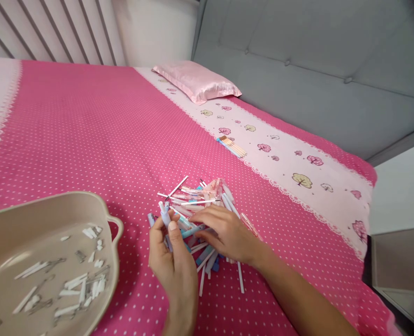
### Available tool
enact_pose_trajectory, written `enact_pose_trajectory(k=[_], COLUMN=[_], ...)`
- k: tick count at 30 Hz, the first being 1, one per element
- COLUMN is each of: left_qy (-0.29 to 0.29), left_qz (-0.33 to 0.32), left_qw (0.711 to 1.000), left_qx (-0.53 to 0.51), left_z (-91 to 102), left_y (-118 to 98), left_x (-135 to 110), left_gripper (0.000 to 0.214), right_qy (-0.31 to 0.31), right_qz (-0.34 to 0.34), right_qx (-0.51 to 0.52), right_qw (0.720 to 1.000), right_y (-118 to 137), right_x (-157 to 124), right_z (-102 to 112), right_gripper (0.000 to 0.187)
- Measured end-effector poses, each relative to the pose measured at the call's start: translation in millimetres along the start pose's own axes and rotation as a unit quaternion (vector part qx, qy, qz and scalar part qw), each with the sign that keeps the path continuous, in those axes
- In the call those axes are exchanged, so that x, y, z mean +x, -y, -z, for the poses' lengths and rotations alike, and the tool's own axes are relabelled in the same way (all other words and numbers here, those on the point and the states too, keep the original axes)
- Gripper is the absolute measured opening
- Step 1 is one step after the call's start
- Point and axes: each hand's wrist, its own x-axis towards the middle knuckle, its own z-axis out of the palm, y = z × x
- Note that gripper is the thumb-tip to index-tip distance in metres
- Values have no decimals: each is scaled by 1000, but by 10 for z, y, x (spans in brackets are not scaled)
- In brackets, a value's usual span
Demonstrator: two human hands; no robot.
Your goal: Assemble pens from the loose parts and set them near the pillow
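A loose pile of pens and pen parts (200,198), pink, blue and white, lies on the pink dotted bedsheet (98,140). My left hand (172,266) is closed around a pale blue pen barrel (164,212), which stands upright with my thumb pressed against it. My right hand (228,233) rests palm down on the near side of the pile, its fingers pinching a blue pen piece (192,230). A beige tray (114,224) at the lower left holds several small white and grey pen parts.
A small row of pens (232,146) lies further up the bed on the pale tree-print border. A pink pillow (196,80) sits at the head, by the grey padded headboard (315,70). The bed edge drops off at the right.
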Motion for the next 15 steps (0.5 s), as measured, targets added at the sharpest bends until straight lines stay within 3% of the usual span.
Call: enact_pose_trajectory(k=[8, 15], left_qy=[-1, -4], left_qz=[-7, -8], left_qw=[1000, 1000], left_qx=[-2, 2], left_z=[-4, -8], left_y=[-11, -22], left_x=[-7, -6], left_gripper=[27, 27], right_qy=[54, 42], right_qz=[1, 3], right_qx=[-43, -15], right_qw=[998, 999], right_y=[30, 36], right_x=[-2, 6], right_z=[-79, -66], right_gripper=[24, 25])
